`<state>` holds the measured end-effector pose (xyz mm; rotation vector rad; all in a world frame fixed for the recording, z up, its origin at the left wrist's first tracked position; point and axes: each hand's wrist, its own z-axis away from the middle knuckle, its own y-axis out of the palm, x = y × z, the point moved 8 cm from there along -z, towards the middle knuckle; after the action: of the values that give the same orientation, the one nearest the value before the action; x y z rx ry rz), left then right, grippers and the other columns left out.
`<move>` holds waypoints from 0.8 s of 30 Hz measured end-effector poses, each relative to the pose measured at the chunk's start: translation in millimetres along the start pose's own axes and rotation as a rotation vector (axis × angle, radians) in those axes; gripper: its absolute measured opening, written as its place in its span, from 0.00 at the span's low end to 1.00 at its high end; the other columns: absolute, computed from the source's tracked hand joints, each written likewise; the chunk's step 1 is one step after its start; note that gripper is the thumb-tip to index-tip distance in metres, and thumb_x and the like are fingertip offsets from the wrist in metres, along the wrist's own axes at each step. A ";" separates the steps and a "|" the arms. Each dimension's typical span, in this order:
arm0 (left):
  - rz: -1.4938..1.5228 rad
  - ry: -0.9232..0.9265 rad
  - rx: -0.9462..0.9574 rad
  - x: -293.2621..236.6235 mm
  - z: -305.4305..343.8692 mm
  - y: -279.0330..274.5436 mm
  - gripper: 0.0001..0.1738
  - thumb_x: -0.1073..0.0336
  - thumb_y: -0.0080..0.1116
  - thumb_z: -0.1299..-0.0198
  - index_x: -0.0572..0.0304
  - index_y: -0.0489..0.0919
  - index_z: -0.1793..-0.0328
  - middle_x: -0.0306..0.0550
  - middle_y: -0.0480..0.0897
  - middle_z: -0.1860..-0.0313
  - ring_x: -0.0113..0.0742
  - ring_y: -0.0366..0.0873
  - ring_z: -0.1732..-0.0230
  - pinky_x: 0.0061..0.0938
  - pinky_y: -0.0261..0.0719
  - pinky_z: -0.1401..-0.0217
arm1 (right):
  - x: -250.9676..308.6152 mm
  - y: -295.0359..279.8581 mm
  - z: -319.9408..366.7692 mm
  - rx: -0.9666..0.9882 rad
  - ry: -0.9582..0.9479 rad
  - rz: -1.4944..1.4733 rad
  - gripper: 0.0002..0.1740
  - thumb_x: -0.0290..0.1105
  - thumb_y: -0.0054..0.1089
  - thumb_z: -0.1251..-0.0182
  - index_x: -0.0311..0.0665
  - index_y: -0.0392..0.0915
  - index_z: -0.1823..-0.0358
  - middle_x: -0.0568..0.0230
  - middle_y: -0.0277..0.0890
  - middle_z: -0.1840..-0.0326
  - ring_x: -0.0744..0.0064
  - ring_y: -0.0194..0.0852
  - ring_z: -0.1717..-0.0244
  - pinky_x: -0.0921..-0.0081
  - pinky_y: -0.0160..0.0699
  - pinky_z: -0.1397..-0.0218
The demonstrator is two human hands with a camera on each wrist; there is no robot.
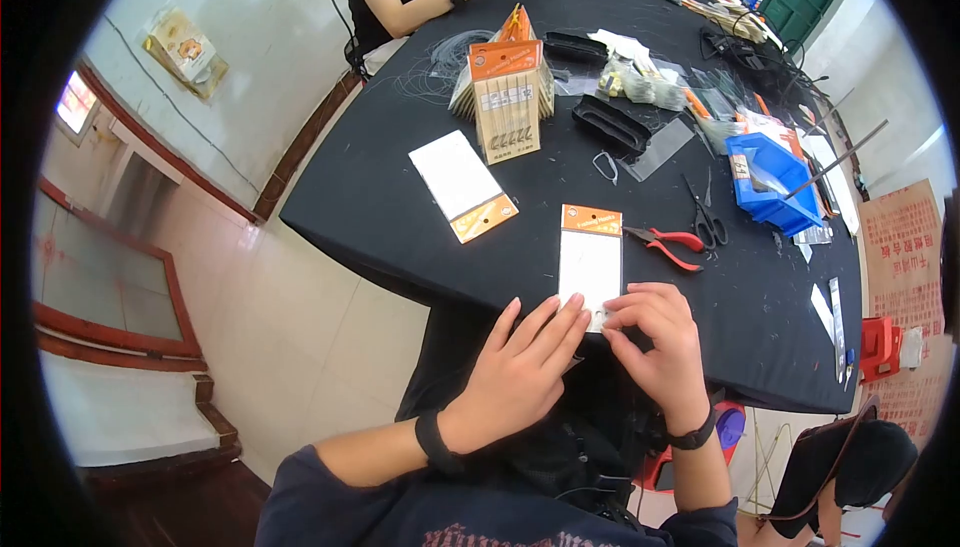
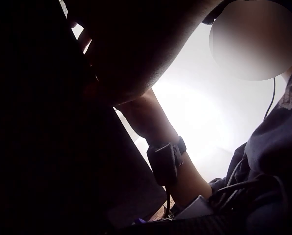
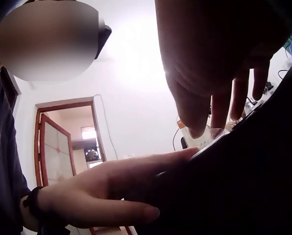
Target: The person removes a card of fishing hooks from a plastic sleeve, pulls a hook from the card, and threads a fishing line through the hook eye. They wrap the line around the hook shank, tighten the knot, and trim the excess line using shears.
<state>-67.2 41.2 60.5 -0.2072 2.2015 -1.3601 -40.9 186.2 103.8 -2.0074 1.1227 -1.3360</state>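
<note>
One white packet (image 1: 590, 267) with an orange top lies on the black tablecloth (image 1: 370, 217), at the table's near edge, where we see both hands touching it. The left hand (image 1: 528, 372) reaches over its lower left side, fingers straight and slightly spread. At its lower right corner, the right hand (image 1: 657, 342) has bent fingers, thumb and forefinger tips close together; we cannot tell whether they pinch the plastic. Just beyond, we find red-handled pliers (image 1: 657, 239) near black scissors (image 1: 704, 219). Farther left lies a second packet (image 1: 460, 182), just short of some standing packets (image 1: 507, 102).
</note>
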 end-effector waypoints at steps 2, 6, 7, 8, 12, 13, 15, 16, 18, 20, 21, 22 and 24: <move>-0.002 -0.004 0.000 0.4 0.6 0.3 0.39 0.68 0.63 0.48 0.58 0.72 0.25 0.45 0.68 0.21 0.43 0.64 0.23 0.49 0.54 0.21 | -0.5 0.9 3.3 -0.009 0.000 -0.010 0.09 0.25 0.74 0.51 0.41 0.83 0.69 0.69 0.85 0.56 0.58 0.79 0.45 0.62 0.73 0.42; 0.000 -0.011 0.004 0.4 0.3 0.9 0.38 0.68 0.62 0.47 0.58 0.72 0.25 0.45 0.69 0.22 0.43 0.65 0.24 0.49 0.54 0.21 | 3.9 2.8 12.3 -0.028 -0.022 0.023 0.09 0.25 0.74 0.53 0.42 0.84 0.69 0.70 0.86 0.54 0.58 0.78 0.45 0.61 0.73 0.42; 0.008 -0.014 -0.002 0.5 -0.1 0.4 0.37 0.68 0.62 0.46 0.58 0.72 0.25 0.45 0.70 0.23 0.43 0.66 0.25 0.49 0.54 0.21 | 5.6 3.1 14.7 -0.033 -0.027 0.035 0.09 0.25 0.74 0.53 0.42 0.84 0.69 0.70 0.86 0.54 0.59 0.78 0.45 0.61 0.73 0.42; 0.016 -0.016 -0.007 1.0 -0.8 -0.4 0.37 0.68 0.62 0.45 0.58 0.72 0.26 0.45 0.70 0.23 0.43 0.66 0.25 0.49 0.55 0.21 | 6.9 3.5 17.0 -0.033 -0.031 0.058 0.09 0.26 0.74 0.53 0.43 0.84 0.69 0.69 0.86 0.52 0.58 0.78 0.44 0.60 0.73 0.41; 0.073 -0.039 -0.036 2.8 -3.9 -4.0 0.35 0.67 0.61 0.43 0.58 0.73 0.26 0.46 0.73 0.25 0.44 0.68 0.27 0.49 0.56 0.22 | 14.3 3.7 25.5 -0.013 -0.058 0.158 0.09 0.27 0.74 0.52 0.44 0.84 0.69 0.67 0.86 0.47 0.57 0.78 0.39 0.56 0.71 0.37; 0.081 -0.045 -0.040 2.5 -4.8 -4.4 0.35 0.67 0.61 0.43 0.57 0.73 0.26 0.47 0.73 0.25 0.44 0.68 0.27 0.50 0.56 0.22 | 16.5 3.7 27.4 -0.003 -0.068 0.185 0.09 0.28 0.74 0.52 0.44 0.84 0.68 0.67 0.86 0.45 0.56 0.77 0.37 0.55 0.70 0.35; 0.098 -0.057 -0.045 1.2 -6.2 -5.1 0.35 0.67 0.61 0.43 0.54 0.74 0.25 0.48 0.73 0.25 0.46 0.69 0.27 0.52 0.57 0.23 | 19.1 5.8 31.5 0.030 -0.062 0.205 0.09 0.29 0.74 0.51 0.45 0.84 0.68 0.65 0.85 0.43 0.56 0.76 0.35 0.53 0.68 0.32; 0.096 -0.044 -0.031 -0.5 -6.8 -5.8 0.35 0.66 0.61 0.43 0.52 0.74 0.25 0.49 0.72 0.25 0.46 0.68 0.27 0.53 0.57 0.23 | 19.8 7.0 34.0 0.046 -0.058 0.215 0.09 0.29 0.74 0.51 0.45 0.84 0.67 0.65 0.85 0.42 0.56 0.76 0.33 0.52 0.67 0.31; 0.094 -0.019 -0.004 -2.8 -7.0 -7.7 0.35 0.66 0.62 0.43 0.48 0.74 0.25 0.51 0.71 0.24 0.48 0.68 0.26 0.56 0.58 0.24 | 15.7 9.0 38.4 0.059 -0.025 0.171 0.10 0.29 0.74 0.52 0.46 0.84 0.67 0.62 0.83 0.39 0.56 0.74 0.31 0.51 0.64 0.27; 0.101 -0.020 0.010 -0.5 -3.8 -3.0 0.35 0.65 0.62 0.43 0.45 0.74 0.25 0.52 0.70 0.23 0.50 0.67 0.26 0.58 0.58 0.25 | 14.5 9.3 39.0 0.059 -0.003 0.132 0.10 0.28 0.74 0.52 0.45 0.85 0.67 0.61 0.82 0.37 0.55 0.74 0.31 0.50 0.64 0.27; 0.103 -0.021 0.017 0.6 -2.5 -0.6 0.35 0.65 0.62 0.43 0.43 0.75 0.25 0.52 0.70 0.23 0.50 0.66 0.25 0.59 0.57 0.25 | 12.5 9.3 39.6 0.054 0.013 0.102 0.10 0.28 0.74 0.52 0.45 0.85 0.67 0.61 0.82 0.37 0.54 0.74 0.30 0.50 0.64 0.27; 0.103 -0.017 0.014 0.9 -1.6 0.2 0.35 0.65 0.62 0.44 0.43 0.75 0.25 0.52 0.69 0.23 0.50 0.66 0.25 0.59 0.57 0.24 | 9.9 9.8 40.4 0.049 0.028 0.071 0.10 0.27 0.74 0.53 0.45 0.85 0.67 0.61 0.82 0.37 0.54 0.74 0.30 0.50 0.64 0.26; 0.101 -0.012 0.007 1.3 0.1 0.9 0.36 0.65 0.62 0.44 0.43 0.74 0.25 0.52 0.68 0.22 0.50 0.65 0.24 0.59 0.56 0.24 | 6.1 9.5 41.1 0.037 0.055 0.013 0.10 0.27 0.74 0.53 0.45 0.85 0.68 0.61 0.83 0.37 0.54 0.73 0.30 0.51 0.64 0.26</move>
<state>-68.1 41.1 59.2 -0.0999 2.1661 -1.3084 -5.8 173.8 83.0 -1.9441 1.1251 -1.4030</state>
